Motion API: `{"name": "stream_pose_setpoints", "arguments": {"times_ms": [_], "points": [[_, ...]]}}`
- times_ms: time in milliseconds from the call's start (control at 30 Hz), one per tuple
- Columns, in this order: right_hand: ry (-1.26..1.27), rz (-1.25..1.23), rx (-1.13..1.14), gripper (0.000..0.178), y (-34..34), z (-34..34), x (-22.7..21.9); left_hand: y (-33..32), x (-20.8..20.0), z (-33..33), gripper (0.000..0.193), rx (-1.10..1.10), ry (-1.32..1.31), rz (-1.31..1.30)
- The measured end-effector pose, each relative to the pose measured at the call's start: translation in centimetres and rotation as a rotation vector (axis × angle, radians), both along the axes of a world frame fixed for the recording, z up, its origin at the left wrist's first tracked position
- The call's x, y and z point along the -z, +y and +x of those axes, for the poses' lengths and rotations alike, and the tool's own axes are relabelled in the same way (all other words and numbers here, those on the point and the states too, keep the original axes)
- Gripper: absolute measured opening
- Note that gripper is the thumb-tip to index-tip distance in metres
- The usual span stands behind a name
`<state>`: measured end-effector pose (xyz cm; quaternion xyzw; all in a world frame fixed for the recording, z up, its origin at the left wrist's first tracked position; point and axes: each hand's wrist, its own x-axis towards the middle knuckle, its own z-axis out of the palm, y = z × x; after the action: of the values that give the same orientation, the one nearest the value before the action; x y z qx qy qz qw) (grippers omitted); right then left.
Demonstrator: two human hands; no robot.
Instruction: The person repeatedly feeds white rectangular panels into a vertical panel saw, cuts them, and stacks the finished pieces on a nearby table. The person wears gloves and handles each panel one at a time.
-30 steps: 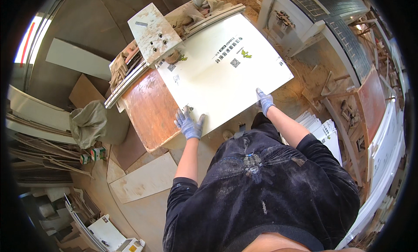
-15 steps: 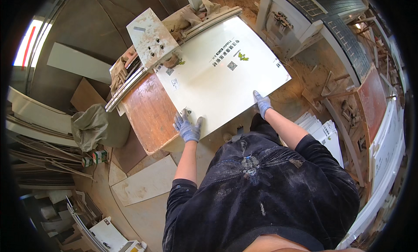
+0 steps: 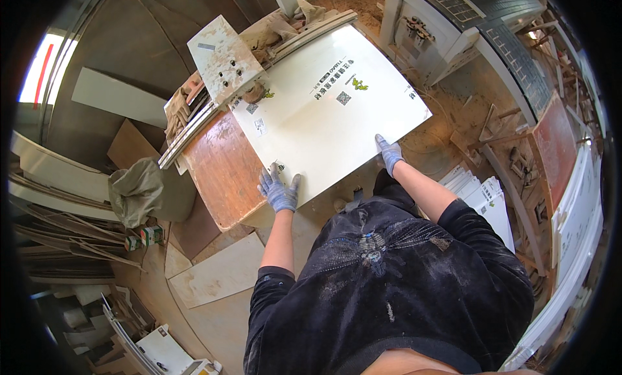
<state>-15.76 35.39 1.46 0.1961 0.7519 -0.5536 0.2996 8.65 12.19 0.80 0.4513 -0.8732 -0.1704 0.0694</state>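
A large white board (image 3: 311,138) with printed markings lies across a worn wooden table (image 3: 223,167). My left hand (image 3: 280,188), in a grey-blue glove, rests flat with fingers spread over the board's near left corner. At the near edge, farther right, my right hand (image 3: 389,154) in a matching glove grips the board; one digit shows on top and the other fingers are partly hidden by the edge. The board's far left part reaches beside a dusty pale machine box (image 3: 223,57) with dark knobs. A long rail (image 3: 311,38) runs along its far side.
Stacked white panels (image 3: 483,197) stand low on the right, near a curved wooden piece (image 3: 508,187). A sack-covered bin (image 3: 149,187) stands left of the table. A pale board (image 3: 217,271) lies on the floor. Several thin strips (image 3: 71,235) are piled at far left.
The view has shifted very slightly. Both hands stay at the same places on the board, and no clear movement of the board shows.
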Motion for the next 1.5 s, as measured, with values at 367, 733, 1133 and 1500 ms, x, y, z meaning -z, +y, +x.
{"name": "stream_pose_setpoints", "arguments": {"times_ms": [367,733,1133,1500], "points": [[-0.001,-0.002,0.024,0.043,0.0,0.0,0.4,0.0,0.0,0.0,0.091,-0.004,-0.006,0.013],[-0.018,0.007,0.009,0.051,0.2,-0.1,0.9,0.1,0.0,0.1,0.093,-0.004,-0.013,0.028],[-0.045,0.009,0.020,0.059,0.7,-0.3,2.0,0.3,0.1,0.2,0.094,0.007,-0.013,0.024],[-0.120,-0.040,0.050,0.054,0.7,-0.5,2.0,0.4,-0.6,0.1,0.093,0.000,-0.028,0.061]]}}
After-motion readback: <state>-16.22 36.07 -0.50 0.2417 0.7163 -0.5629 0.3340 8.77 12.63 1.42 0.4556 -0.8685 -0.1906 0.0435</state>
